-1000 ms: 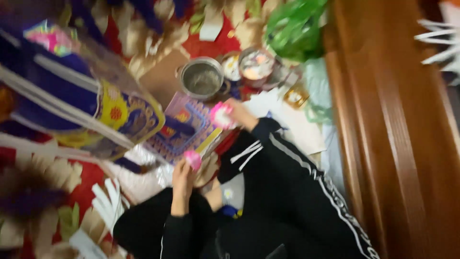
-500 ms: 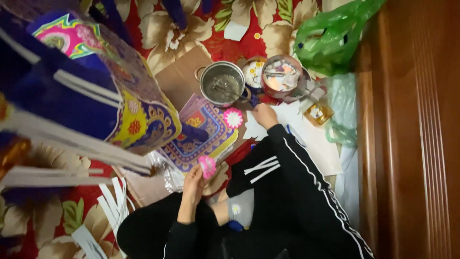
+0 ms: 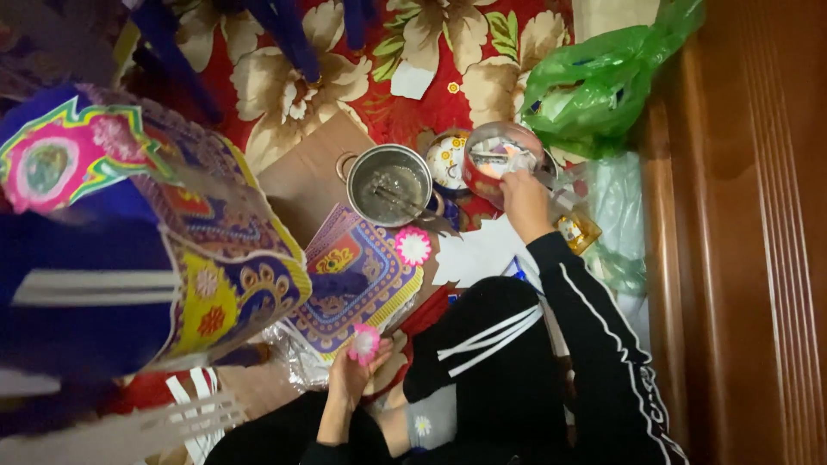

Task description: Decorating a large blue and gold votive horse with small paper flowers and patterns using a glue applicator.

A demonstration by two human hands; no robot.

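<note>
Two hands busy — left hand point(image 3: 349, 379) holds pink flower point(image 3: 363, 343), right hand point(image 3: 524, 202) touches jar point(image 3: 500, 159).

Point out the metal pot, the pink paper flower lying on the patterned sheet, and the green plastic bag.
metal pot point(image 3: 389, 183): head view, inside bottom.
pink paper flower point(image 3: 413, 246): head view, white centre, on the patterned sheet point(image 3: 362, 284).
green plastic bag point(image 3: 594, 82): head view, crumpled middle.

Dull metal pot point(image 3: 393, 183); glossy green plastic bag point(image 3: 594, 82); polished wood panel point(image 3: 741, 258); paper flower point(image 3: 363, 343).
</note>
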